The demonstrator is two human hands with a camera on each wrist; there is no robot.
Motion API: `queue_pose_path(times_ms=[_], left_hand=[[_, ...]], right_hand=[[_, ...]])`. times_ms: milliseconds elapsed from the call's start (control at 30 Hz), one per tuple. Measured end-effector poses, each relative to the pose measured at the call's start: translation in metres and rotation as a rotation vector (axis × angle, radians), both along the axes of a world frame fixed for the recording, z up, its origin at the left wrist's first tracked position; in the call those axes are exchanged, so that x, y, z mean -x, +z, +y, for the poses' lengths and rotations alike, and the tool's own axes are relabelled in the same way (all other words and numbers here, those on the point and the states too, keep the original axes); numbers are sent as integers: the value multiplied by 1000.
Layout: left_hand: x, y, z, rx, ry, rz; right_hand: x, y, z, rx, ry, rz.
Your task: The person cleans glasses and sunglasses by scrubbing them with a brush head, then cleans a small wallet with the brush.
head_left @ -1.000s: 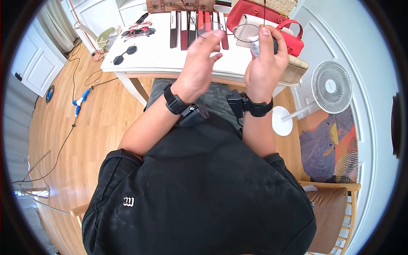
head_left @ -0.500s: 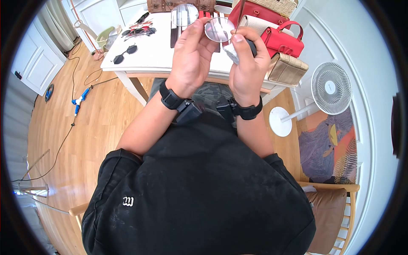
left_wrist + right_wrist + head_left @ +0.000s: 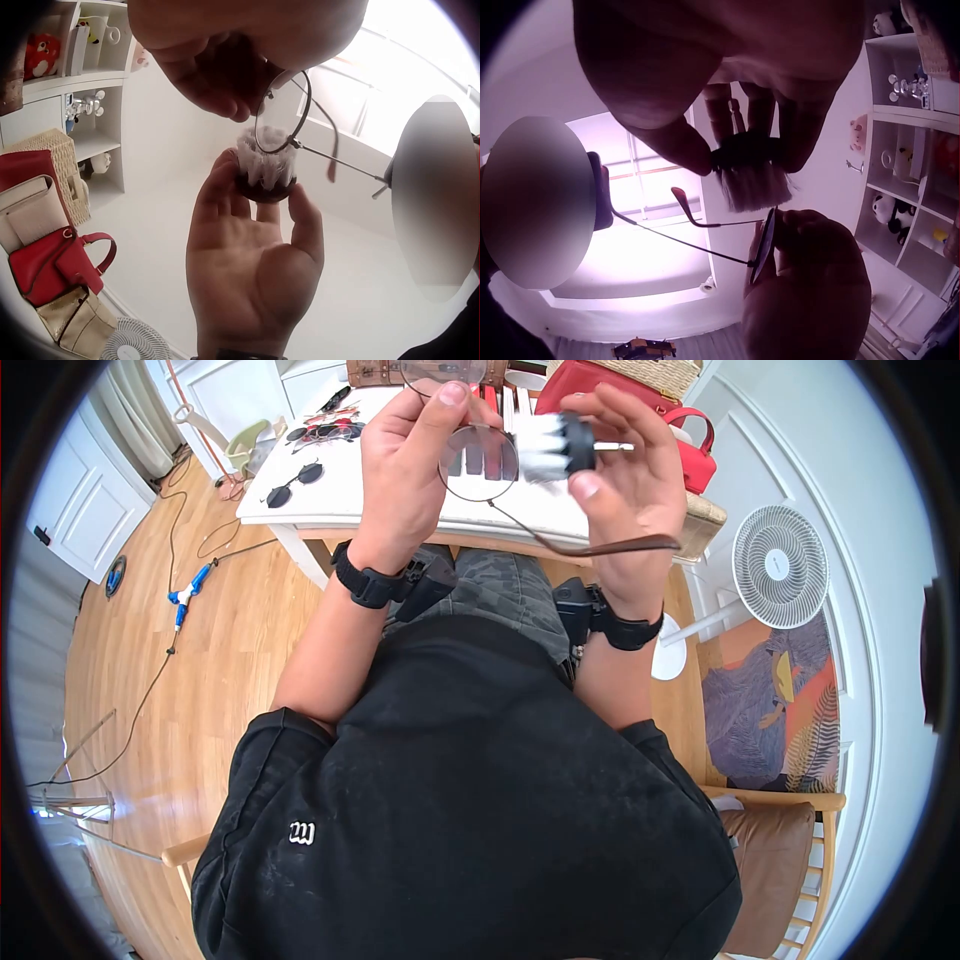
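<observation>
Round thin-framed glasses (image 3: 480, 464) are held by my left hand (image 3: 405, 480), thumb and fingers at the middle of the frame between the lenses. One slim temple with a brown tip (image 3: 640, 546) extends right, below my right hand (image 3: 640, 495). That hand grips a small round brush (image 3: 545, 448) by its black base, white bristles turned toward the glasses. A thin pale stem sticks out of the back of the base. In the left wrist view the bristles (image 3: 266, 161) overlap the near lens rim. The right wrist view shows the brush (image 3: 754, 184) just above the glasses' frame (image 3: 763, 244).
Dark round sunglasses (image 3: 293, 486) lie on the white table (image 3: 380, 510), with several more pairs (image 3: 328, 433) behind. Red handbags (image 3: 690, 455) and a gold bag (image 3: 705, 515) stand at the right. A white fan (image 3: 780, 565) is beside the table.
My right hand has let go of the glasses' temple and moved right, turning the brush bristles toward the lens. My left hand took the frame and shifted left, and the glasses have tilted.
</observation>
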State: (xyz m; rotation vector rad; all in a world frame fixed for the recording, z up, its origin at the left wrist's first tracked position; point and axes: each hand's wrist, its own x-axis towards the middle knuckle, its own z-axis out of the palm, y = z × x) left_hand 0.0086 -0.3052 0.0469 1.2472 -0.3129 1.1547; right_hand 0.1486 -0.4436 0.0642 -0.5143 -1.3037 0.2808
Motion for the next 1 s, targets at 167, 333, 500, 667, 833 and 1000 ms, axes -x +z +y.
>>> queue_pose_path(times_ms=[167, 333, 500, 667, 833, 1000], left_hand=[[1, 4, -7, 34, 121, 106], [3, 5, -10, -47, 226, 221], [1, 7, -11, -166, 315, 128], [3, 8, -18, -89, 290, 146], [8, 14, -19, 8, 298, 178], [9, 14, -23, -73, 358, 246]], right_hand=[[-13, 3, -9, 41, -43, -301], [-24, 6, -12, 60, -169, -439], [-15, 7, -14, 57, -231, -474], [-20, 10, -19, 84, -225, -517], [0, 7, -8, -53, -414, -521], [-7, 9, -13, -1, -374, -539]])
